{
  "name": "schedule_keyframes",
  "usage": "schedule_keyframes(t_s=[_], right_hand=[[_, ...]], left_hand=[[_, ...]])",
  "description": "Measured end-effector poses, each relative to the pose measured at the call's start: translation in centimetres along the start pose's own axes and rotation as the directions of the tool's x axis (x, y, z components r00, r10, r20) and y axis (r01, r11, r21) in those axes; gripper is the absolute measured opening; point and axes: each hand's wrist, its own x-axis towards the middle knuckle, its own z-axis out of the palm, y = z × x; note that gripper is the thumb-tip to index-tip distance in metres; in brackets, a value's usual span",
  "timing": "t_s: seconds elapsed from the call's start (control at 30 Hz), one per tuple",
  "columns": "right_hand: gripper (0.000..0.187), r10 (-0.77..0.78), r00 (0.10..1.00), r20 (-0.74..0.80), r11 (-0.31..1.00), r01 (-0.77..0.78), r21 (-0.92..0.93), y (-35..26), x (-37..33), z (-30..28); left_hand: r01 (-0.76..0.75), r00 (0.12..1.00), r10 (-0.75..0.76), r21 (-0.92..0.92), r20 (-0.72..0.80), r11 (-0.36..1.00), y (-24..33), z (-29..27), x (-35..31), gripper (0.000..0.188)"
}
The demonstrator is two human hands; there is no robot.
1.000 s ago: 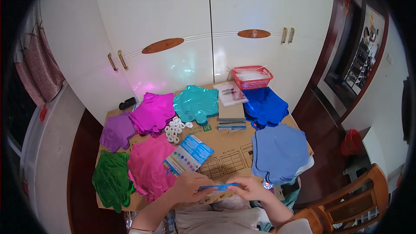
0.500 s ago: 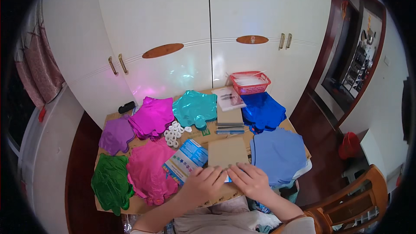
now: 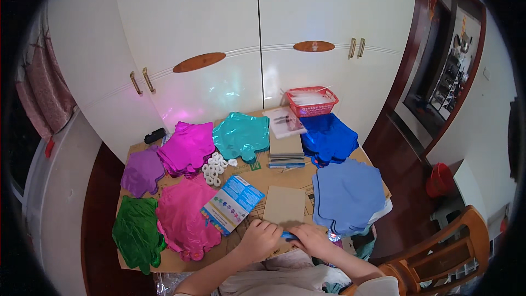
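Observation:
At the table's near edge, my left hand and my right hand sit side by side. Both have their fingers curled over the near end of a plain brown cardboard sheet. A narrow blue printed strip shows between the hands at that end; my fingers hide the rest of it. Left of the sheet lies a blue and white printed card, partly over a pile of pink foil balloons. Beyond the sheet, a stack of brown cards has a white picture sheet at its far end.
Flat foil balloons lie in piles: green, purple, magenta, teal, dark blue, pale blue. White ribbon rolls sit mid-table. A red basket stands at the back, a wooden chair at right.
My hands have drawn down and slightly apart at the sheet's near end. The sheet lies nearer to me, and a blue strip now shows between my hands. The view has shifted slightly.

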Motion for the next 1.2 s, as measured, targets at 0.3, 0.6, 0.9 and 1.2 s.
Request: schedule_keyframes(t_s=[0.3, 0.6, 0.9, 1.2], right_hand=[[0.034, 0.150, 0.979, 0.135, 0.940, -0.184, 0.288, 0.7, 0.3, -1.1], [0.047, 0.389, 0.861, 0.328, 0.703, -0.507, 0.499, 7.0, 5.9, -1.6], [0.043, 0.196, 0.873, 0.446, 0.809, -0.402, 0.430, 2.1, 6.5, 2.4], [0.023, -0.035, 0.736, 0.676, 0.380, -0.615, 0.690, -3.1, 6.3, 7.6]], left_hand=[[-0.056, 0.997, 0.055, 0.022, 0.058, 0.998, 0.6, 0.1, -0.9, 0.011], [-0.181, 0.978, 0.192, 0.132, -0.075, 0.975, 2.6, -2.4, -5.0, 0.010], [-0.049, 0.980, 0.092, 0.237, -0.176, 0.970, 4.5, -6.5, -14.1, 0.011], [0.340, 0.931, -0.304, 0.179, -0.205, 0.923, 6.7, -7.5, -24.4, 0.013]])
